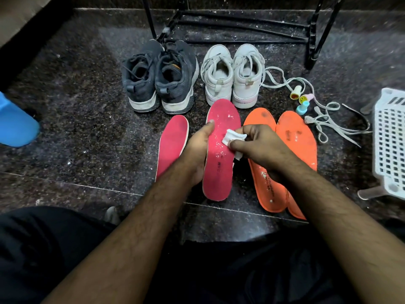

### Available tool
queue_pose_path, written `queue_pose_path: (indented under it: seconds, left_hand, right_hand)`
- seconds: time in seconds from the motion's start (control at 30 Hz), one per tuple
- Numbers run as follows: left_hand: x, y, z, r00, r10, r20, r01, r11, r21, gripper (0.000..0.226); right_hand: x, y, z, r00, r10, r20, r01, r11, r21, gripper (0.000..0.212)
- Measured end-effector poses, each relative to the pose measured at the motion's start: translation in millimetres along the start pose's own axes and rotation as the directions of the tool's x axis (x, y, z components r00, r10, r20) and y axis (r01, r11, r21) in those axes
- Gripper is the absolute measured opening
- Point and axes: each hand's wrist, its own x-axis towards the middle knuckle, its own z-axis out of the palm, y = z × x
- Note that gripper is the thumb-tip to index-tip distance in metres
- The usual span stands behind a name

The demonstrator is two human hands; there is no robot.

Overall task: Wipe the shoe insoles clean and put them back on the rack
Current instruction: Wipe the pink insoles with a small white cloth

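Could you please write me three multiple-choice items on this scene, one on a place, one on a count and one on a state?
1. Where do the grey shoes stand?
A. left of the white shoes
B. on the rack
C. in the basket

2. How many orange insoles lie on the floor?
A. one
B. two
C. four

3. What is the state of the pink insole being held?
A. wiped clean
B. speckled with white bits
C. inside a shoe

Answers:
1. A: the grey pair stands on the floor, left of the white pair.
2. B: two lie overlapping under the right hand.
3. B: white specks show around the wipe, while the left hand grips its edge.
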Motion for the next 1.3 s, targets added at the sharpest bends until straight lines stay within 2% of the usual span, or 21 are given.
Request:
queue_pose_path:
  seconds: [0.1, 0.23, 0.33, 0.43, 0.53, 0.63, 0.77, 0.83, 0.97, 1.17, 1.3]
  left_hand:
    - [-4, -1, 2, 0.997, -0.003, 0.075, 0.006, 0.999, -0.032, 0.076]
    - [-12, 1, 6, 0.994, -0.052, 0.099, 0.061, 0.994, -0.087, 0.068]
    - [-17, 4, 9, 0.987, -0.061, 0.149, 0.082, 0.987, -0.140, 0.065]
    - [-16, 4, 9, 0.991, -0.054, 0.124, 0.070, 0.990, -0.124, 0.066]
    - [-14, 4, 8, 0.993, -0.019, 0.116, 0.034, 0.991, -0.126, 0.071]
    - [-12, 4, 6, 0.992, 0.010, 0.129, 0.007, 0.992, -0.129, 0.069]
    - [-8, 0, 4, 0.990, 0.028, 0.140, -0.017, 0.997, -0.076, 0.074]
    - [-9, -1, 5, 0.984, 0.028, 0.177, -0.016, 0.998, -0.064, 0.075]
    - [-13, 1, 3, 0.975, 0.008, 0.220, 0.009, 0.997, -0.078, 0.083]
    - [-13, 0, 4, 0.961, 0.037, 0.273, -0.017, 0.997, -0.075, 0.090]
    - [-10, -1, 2, 0.965, 0.059, 0.254, -0.042, 0.996, -0.075, 0.084]
  right_hand:
    - [-4, -4, 0, 0.999, -0.042, 0.029, 0.043, 0.998, -0.035, 0.008]
    - [-10, -8, 0, 0.996, -0.045, 0.072, 0.041, 0.997, 0.061, 0.011]
    - [-11, -7, 2, 0.991, -0.061, 0.116, 0.056, 0.997, 0.047, 0.011]
    - [-10, -6, -2, 0.991, -0.098, 0.086, 0.104, 0.992, -0.067, 0.010]
    - [-11, -11, -10, 0.978, -0.198, -0.059, 0.186, 0.968, -0.170, 0.007]
    - [-11, -17, -16, 0.899, -0.372, -0.231, 0.267, 0.884, -0.384, 0.007]
    - [-12, -15, -13, 0.907, -0.397, -0.137, 0.310, 0.853, -0.421, 0.022]
    - [-13, -13, -11, 0.904, -0.403, -0.141, 0.300, 0.834, -0.463, 0.028]
    - [-15, -18, -14, 0.879, -0.433, -0.201, 0.318, 0.845, -0.430, 0.019]
    - [-16, -21, -15, 0.892, -0.408, -0.196, 0.304, 0.861, -0.409, 0.014]
    - [-11, -20, -19, 0.893, -0.360, -0.270, 0.285, 0.917, -0.280, 0.014]
